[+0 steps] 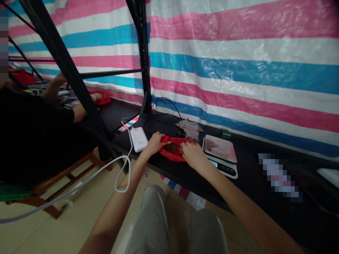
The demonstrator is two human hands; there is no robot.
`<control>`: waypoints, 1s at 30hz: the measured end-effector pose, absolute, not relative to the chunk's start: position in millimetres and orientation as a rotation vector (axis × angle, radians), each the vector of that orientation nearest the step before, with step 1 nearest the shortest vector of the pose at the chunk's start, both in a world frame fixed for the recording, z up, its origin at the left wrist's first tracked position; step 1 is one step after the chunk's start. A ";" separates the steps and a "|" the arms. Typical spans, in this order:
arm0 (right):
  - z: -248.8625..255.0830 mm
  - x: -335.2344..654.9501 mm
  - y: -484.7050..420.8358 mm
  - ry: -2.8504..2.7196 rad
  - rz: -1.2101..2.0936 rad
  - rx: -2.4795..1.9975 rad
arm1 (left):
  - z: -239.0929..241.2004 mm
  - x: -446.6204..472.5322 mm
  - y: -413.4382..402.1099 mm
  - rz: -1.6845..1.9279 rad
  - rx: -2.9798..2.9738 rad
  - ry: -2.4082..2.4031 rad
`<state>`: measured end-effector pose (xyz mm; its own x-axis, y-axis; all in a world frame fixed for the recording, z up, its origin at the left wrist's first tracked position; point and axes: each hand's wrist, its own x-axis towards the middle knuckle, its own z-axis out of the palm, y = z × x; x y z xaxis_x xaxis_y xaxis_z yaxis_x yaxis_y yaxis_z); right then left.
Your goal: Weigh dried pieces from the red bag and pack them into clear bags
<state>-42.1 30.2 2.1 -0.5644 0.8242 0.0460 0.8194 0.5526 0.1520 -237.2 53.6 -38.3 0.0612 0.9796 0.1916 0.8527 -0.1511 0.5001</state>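
A red plastic bag point(169, 152) lies on the black table point(254, 169), open at the top, with small brown pieces inside. My left hand point(155, 142) pinches the bag's left rim. My right hand point(192, 154) is curled at the bag's right side, fingers down in or on the opening; what they hold is hidden. Just right of the bag stands a kitchen scale point(221, 154) with a few brown pieces on its platform.
A white power bank point(138, 139) with a white cable lies left of the bag. Small clear bags point(191, 128) and black cables lie behind it. Black rack posts point(144, 60) stand at the left. Another person point(39, 116) sits at the left table with a second red bag point(101, 99).
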 end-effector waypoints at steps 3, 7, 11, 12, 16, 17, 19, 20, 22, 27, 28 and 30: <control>1.6 -47.7 31.8 2.757 0.271 1.430 | -35.5 -232.5 50.4 0.736 2.025 1.904; -3.5 -50.4 35.7 2.813 0.259 1.412 | -32.8 -225.9 47.0 0.771 1.882 1.992; -10.1 -49.1 38.4 2.857 0.165 1.439 | -23.9 -216.3 51.6 0.791 1.840 2.002; -11.8 -48.5 39.0 2.869 0.140 1.462 | -20.2 -212.7 53.7 0.798 1.847 2.005; -19.4 -45.3 42.7 2.884 0.029 1.587 | -2.7 -195.1 59.3 0.783 1.938 2.016; -21.5 -44.4 44.0 2.885 -0.012 1.617 | 1.2 -191.1 59.4 0.765 1.960 2.021; -26.1 -42.6 46.6 2.899 -0.099 1.683 | 7.4 -185.1 58.6 0.731 1.988 2.031; -28.7 -41.7 47.8 2.915 -0.137 1.715 | 9.5 -183.4 58.1 0.718 1.992 2.036; -34.2 -40.0 49.9 2.960 -0.195 1.763 | 12.5 -182.4 57.5 0.706 1.984 2.050; -45.2 -37.4 53.0 3.045 -0.256 1.809 | 16.2 -184.3 58.5 0.760 1.957 2.020; -46.4 -37.2 53.5 3.047 -0.269 1.819 | 16.5 -184.1 58.7 0.773 1.951 2.006; -48.3 -37.2 54.3 3.049 -0.296 1.843 | 16.5 -183.2 58.7 0.791 1.939 1.974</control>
